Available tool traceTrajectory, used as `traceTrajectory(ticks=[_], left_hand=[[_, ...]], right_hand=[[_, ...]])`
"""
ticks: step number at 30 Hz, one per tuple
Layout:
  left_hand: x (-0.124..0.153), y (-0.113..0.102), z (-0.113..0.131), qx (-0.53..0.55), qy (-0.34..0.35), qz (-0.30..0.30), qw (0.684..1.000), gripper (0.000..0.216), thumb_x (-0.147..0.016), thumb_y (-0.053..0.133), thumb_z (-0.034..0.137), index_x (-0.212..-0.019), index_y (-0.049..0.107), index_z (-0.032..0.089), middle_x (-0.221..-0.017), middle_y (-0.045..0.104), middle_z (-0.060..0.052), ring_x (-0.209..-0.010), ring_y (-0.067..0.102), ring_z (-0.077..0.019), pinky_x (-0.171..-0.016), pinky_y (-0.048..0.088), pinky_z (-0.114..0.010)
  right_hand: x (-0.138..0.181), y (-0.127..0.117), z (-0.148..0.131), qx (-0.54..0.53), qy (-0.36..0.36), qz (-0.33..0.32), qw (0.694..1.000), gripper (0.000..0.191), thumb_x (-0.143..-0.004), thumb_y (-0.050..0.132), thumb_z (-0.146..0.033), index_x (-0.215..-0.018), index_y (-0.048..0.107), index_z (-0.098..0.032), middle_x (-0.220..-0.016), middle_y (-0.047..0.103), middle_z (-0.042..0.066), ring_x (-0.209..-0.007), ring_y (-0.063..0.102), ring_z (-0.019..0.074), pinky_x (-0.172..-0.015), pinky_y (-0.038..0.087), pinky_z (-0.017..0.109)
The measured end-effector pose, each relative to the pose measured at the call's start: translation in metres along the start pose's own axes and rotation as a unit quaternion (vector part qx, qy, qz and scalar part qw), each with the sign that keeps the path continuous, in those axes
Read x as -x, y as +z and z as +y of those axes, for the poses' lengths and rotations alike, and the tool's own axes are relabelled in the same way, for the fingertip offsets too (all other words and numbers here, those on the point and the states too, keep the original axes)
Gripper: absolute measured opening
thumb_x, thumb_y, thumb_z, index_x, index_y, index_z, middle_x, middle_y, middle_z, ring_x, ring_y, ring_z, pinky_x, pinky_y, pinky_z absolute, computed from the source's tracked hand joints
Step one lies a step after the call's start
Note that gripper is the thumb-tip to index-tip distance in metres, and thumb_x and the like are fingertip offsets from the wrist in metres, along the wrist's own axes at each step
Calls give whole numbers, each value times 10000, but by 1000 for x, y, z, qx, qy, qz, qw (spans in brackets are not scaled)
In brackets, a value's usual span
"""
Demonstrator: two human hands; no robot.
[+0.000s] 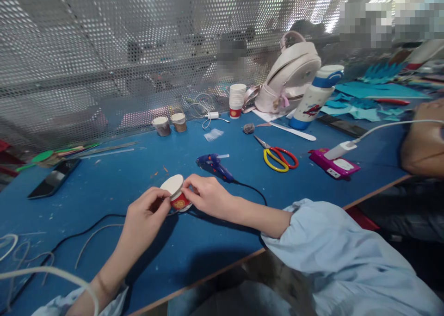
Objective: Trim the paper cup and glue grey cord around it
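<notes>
A small red and white paper cup (180, 201) is held between both hands, tilted a little above the blue table. Its top is covered by a flat white disc (172, 184). My left hand (147, 214) pinches the cup's left side near the rim with thumb and fingers. On the opposite side, my right hand (204, 193) pinches the rim and the edge of the disc. Just beyond the right hand lies a blue hot glue gun (217, 165) with a clear glue stick in its back. The fingers hide parts of the rim.
Scissors (275, 154) and a purple power socket (335, 163) lie to the right. Farther back stand stacked paper cups (237, 101), a bottle (315, 98) and a backpack (291, 75). A phone (55, 178) lies left. Cords cross the table's front. Another person's arm (425, 138) rests at right.
</notes>
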State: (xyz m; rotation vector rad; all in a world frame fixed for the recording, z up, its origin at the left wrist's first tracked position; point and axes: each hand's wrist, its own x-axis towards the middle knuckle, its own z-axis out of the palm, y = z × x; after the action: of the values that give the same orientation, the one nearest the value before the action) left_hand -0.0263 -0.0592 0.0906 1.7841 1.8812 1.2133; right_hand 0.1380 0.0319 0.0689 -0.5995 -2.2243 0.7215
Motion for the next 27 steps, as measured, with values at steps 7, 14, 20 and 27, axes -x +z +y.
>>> traceTrajectory(ticks=[7,14,20,27], left_hand=[[1,0,-2,-26,29,6,999,178,-803,552,306,-707,649,192,-672,623,8,-539,521,-108,-520,406,-216],[1,-2,1,-12,26,-4,1000,205,-811,553,328,-776,698,187,-731,661,-18,-551,554,-121,-524,433,-233],[1,0,-5,-18,27,11,999,189,-795,594,334,-759,696,179,-731,659,-20,-601,577,-129,-547,432,-232],[-2,0,-7,23,-37,53,998,200,-758,632,374,-776,686,183,-686,630,6,-507,529,-111,-502,424,-237]], right_hand=[[-1,0,0,-6,18,-6,1000,53,-870,572,-128,-854,598,-171,-631,550,-38,-533,459,92,-550,307,216],[0,0,-1,-19,26,-11,999,74,-846,577,-102,-837,610,-168,-610,534,-48,-516,426,84,-547,299,212],[-1,-2,0,-23,29,-4,999,82,-839,578,-90,-833,619,-160,-589,521,-58,-489,400,69,-528,295,202],[8,-19,-12,50,-108,-106,987,82,-904,561,-151,-903,642,-140,-815,680,29,-683,585,115,-600,385,217]])
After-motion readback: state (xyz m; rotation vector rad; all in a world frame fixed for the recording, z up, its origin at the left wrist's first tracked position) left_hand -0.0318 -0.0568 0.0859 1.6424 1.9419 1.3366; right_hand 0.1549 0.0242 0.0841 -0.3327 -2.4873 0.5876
